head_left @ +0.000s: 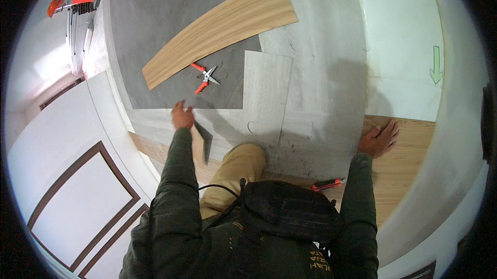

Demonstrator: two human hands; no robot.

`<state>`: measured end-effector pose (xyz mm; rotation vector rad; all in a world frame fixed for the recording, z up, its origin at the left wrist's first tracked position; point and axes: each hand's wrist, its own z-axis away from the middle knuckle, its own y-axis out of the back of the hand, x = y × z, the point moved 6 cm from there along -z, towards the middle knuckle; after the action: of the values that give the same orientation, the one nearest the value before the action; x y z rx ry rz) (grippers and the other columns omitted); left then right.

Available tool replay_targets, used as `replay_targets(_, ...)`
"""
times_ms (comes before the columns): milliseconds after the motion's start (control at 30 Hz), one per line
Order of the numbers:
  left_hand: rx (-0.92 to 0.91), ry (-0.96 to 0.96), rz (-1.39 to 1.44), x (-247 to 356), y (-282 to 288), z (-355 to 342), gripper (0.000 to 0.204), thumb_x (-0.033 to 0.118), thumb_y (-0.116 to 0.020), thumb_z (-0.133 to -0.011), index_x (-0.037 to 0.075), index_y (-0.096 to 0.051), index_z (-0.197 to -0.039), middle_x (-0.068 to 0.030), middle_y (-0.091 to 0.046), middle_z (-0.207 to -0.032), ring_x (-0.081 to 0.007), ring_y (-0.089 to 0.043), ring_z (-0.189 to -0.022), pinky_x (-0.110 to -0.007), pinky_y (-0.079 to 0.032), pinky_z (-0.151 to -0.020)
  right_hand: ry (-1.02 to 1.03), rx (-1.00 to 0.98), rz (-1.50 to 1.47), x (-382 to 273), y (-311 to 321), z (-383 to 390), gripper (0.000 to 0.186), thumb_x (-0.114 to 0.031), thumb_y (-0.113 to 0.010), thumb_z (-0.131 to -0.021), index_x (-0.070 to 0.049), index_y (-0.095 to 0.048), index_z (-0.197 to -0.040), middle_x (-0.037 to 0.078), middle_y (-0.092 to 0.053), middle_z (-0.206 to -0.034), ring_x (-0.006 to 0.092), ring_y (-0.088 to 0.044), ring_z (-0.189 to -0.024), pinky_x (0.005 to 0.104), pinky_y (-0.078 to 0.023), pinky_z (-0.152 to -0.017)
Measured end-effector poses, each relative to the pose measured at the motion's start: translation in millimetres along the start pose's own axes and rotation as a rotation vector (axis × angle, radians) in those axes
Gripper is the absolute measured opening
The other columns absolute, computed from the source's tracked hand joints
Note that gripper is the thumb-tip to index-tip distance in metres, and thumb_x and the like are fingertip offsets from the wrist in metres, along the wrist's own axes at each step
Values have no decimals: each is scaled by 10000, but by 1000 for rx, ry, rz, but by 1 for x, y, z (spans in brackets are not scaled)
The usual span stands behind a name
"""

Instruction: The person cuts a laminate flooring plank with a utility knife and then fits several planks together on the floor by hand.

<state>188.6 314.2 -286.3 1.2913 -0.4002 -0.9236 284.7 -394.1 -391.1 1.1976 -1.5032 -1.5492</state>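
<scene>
My left hand (182,116) is over the grey floor at the left, slightly blurred, its fingers apart. Right beside its palm and wrist is a short wood-look plank offcut (198,145), tilted, with a dark strip along one side; whether the hand touches it I cannot tell. Pressed flat with fingers spread, my right hand (380,139) rests on a wood-look floor plank (406,149) at the right, by the edge of the white floor strip. Red-handled snips (207,76) lie spread apart on a dark grey sheet, beyond my left hand.
A long wood-look plank (222,28) lies slantwise across the dark grey sheet (160,10). Next to it is a light grey plank (265,90). A red and black utility knife (328,184) lies near my right forearm. White panelled doors (83,191) stand at left; a wall curves along the right.
</scene>
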Motion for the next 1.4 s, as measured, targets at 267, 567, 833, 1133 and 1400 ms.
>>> replay_targets(267, 69, -725, 316, 320, 53, 11, 645, 351, -680, -855, 87, -470, -1405, -213, -367, -1494, -438, -351, -1346, -579, -287, -1094, -8, -19, 7, -7, 6, -3, 538, -374, -405, -991, -127, -419, -1469, 109, -361, -1556, 382, -309, -1429, 582, -194, -1141)
replay_targets(567, 292, -381, 222, 190, -3, -43, 526, 101, -540, -852, 94, -483, -1375, -186, -418, -1469, -424, -412, -1293, -552, -303, -1088, -14, -31, 8, -13, 9, -6, 558, -414, -368, -995, -114, -425, -1463, 125, -373, -1546, 396, -324, -1417, 590, -200, -1135)
replay_targets(833, -20, -401, 62, 146, -11, -39, 490, 63, -508, -865, 108, -488, -1353, -125, -454, -1446, -373, -480, -1254, -484, -399, -1040, -31, -53, 36, -1, 6, -6, 539, -367, -383, -995, -117, -405, -1472, 133, -378, -1536, 392, -309, -1422, 588, -195, -1136)
replay_targets(1133, -172, -27, 166, 57, -34, -7, 349, 116, -529, -909, 60, -525, -1254, -197, -569, -1253, -409, -577, -1113, -489, -477, -902, -72, -84, 46, -5, 4, -6, 545, -385, -364, -996, -120, -415, -1469, 135, -354, -1552, 392, -282, -1435, 589, -168, -1142)
replay_targets(1400, 324, -294, 262, 156, 0, -80, 608, 330, -675, -862, 1, -475, -1333, -248, -427, -1420, -424, -407, -1307, -514, -382, -1031, -40, -82, 69, 4, 1, -4, 553, -407, -355, -1004, -115, -417, -1469, 136, -360, -1550, 394, -295, -1431, 571, -178, -1148)
